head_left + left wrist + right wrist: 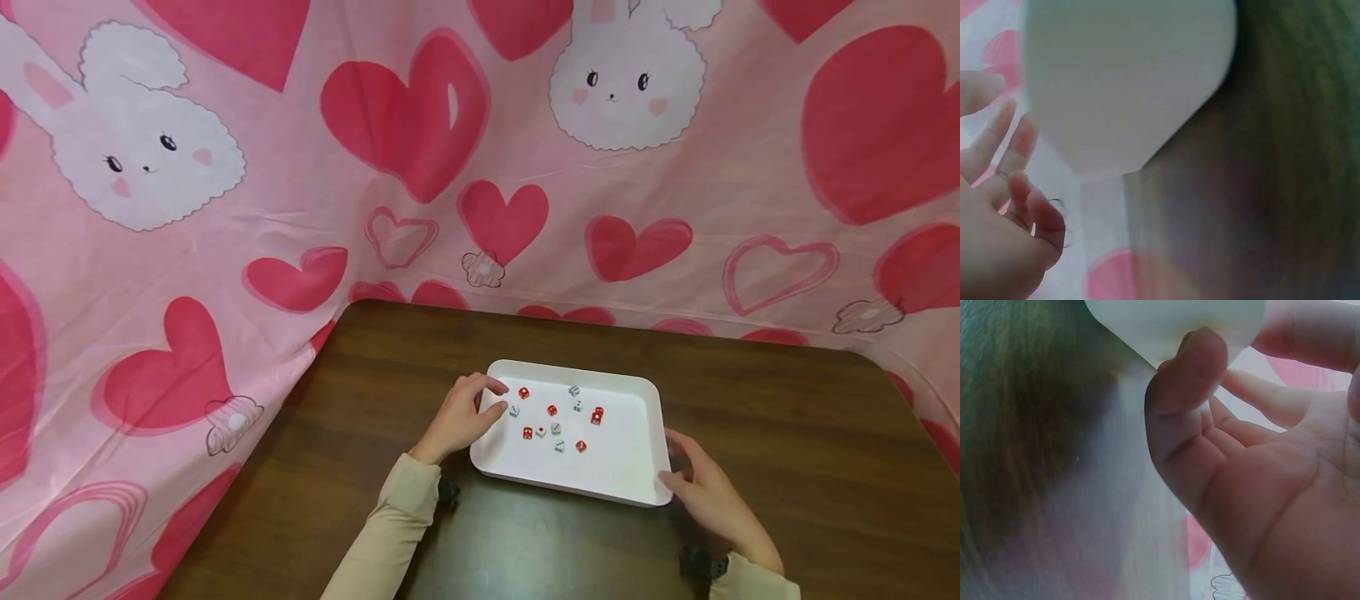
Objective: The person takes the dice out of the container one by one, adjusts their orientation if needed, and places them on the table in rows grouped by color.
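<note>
A white rectangular tray lies on the table, with several red and white dice scattered inside, mostly in its left and middle parts. At the tray's right end, my right hand grips the side wall, its thumb over the rim near the front corner. In the right wrist view, fingers overlap the tray's pale edge. My left hand hovers at the left end, thumb and index finger apart over the rim, near a red die and a white die. Nothing shows between its fingers.
The dark brown wooden table extends around the tray on all sides. Behind it and to the left hangs a pink cloth with hearts and rabbits, meeting the table's back edge.
</note>
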Motion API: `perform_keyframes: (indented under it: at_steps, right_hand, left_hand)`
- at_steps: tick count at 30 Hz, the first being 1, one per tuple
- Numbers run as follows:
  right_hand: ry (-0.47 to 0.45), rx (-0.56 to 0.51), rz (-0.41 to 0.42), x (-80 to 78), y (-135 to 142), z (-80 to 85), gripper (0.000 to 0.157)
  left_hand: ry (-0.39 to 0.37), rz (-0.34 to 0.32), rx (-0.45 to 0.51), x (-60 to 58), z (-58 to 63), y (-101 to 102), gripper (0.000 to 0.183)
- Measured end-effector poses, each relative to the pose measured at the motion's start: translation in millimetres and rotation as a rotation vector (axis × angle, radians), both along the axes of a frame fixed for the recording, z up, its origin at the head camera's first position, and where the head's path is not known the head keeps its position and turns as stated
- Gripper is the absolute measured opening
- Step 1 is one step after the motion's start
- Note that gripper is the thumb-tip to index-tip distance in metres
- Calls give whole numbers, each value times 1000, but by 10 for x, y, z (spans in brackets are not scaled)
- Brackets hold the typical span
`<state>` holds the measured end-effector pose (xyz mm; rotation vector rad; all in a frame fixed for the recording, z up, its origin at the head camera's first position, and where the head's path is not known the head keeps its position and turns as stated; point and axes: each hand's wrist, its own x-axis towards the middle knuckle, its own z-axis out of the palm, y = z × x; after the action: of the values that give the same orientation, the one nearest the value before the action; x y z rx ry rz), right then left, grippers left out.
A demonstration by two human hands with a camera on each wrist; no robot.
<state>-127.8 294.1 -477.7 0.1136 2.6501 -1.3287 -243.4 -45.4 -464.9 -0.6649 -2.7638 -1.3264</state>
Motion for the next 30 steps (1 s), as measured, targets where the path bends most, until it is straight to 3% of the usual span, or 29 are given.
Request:
perform_keyframes:
  at_steps: [6, 16, 30]
  right_hand:
    - [11, -12, 9, -11, 4, 5, 64]
    - [-2, -7, 5, -29, 17, 11, 65]
    - [11, 0, -4, -42, 17, 13, 64]
  left_hand:
    - [-77, -17, 19, -90, -111, 19, 18]
    - [12, -40, -147, -138, -188, 107, 16]
    - [-23, -96, -205, -155, -216, 138, 22]
